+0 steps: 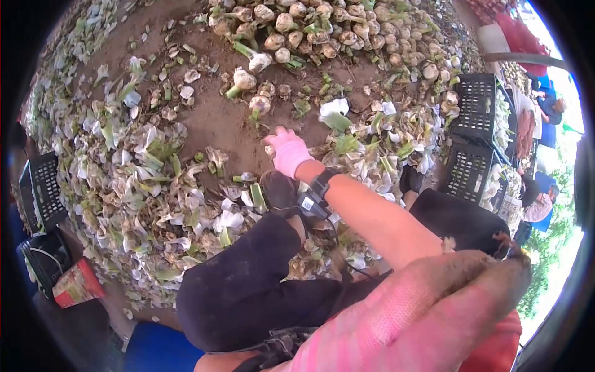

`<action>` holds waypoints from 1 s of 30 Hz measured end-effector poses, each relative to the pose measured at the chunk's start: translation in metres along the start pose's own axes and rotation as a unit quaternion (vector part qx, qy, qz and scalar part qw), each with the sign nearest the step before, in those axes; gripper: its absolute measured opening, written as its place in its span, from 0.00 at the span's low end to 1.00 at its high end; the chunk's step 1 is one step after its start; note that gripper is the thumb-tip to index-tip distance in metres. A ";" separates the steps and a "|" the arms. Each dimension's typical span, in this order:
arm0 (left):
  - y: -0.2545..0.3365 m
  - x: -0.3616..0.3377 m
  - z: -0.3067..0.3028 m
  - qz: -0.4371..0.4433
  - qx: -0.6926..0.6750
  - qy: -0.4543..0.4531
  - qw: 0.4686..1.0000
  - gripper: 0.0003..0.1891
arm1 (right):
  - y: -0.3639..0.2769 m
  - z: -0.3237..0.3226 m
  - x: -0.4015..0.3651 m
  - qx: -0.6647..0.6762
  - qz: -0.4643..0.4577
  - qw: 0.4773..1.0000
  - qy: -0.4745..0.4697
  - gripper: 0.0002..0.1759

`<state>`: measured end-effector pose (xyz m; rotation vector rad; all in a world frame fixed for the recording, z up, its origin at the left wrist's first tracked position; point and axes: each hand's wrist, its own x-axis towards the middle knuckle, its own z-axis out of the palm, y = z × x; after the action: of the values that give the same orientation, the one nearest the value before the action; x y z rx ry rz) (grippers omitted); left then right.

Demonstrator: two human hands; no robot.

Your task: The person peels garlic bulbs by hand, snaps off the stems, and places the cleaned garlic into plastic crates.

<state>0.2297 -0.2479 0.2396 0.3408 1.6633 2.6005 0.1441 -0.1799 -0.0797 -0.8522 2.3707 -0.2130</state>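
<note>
Should feel light in a hand, with a firm, hard middle and thin skin like dry paper, likely to flake off. Likely to roll, and more gritty than slippery. Could bruise from a hard knock, so best to squeeze gently. Best to take hold around the fat, round part of the nearest garlic bulb [260,105], just beyond the fingers of the right hand [290,154]. Could also lift another garlic bulb [243,79], a bit farther past the same fingers, by its short green stalk [233,92], likely stiff enough to pull on.

Looks round and creamy white, with brown dirt smeared on. Find many more in the big garlic pile [322,31], farther beyond the right fingers, mostly brown and muddy, some with green stalks. See loose garlic skins [142,204] on the ground [214,127] on both sides of the right fingers.

Bent a little, those right fingers, with a small pale bit at the tips; cannot tell if held. Close together, the fingers of the left hand [396,322], in a dirty pink glove; cannot tell what, if anything, is inside.
</note>
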 end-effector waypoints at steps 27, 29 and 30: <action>-0.085 0.019 0.018 0.043 0.401 0.118 0.908 0.34 | 0.020 -0.199 -0.219 0.821 -0.131 0.547 -0.094 0.30; -0.075 0.020 0.026 0.027 0.412 0.122 0.903 0.33 | 0.028 -0.202 -0.223 0.805 -0.093 0.581 -0.071 0.30; -0.073 0.020 0.028 0.041 0.423 0.118 0.898 0.34 | 0.030 -0.197 -0.222 0.744 -0.145 0.651 -0.037 0.30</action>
<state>0.2089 -0.1891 0.1881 0.1005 2.8514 1.8458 0.1474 -0.0283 0.1768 -0.2880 1.1437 -1.8475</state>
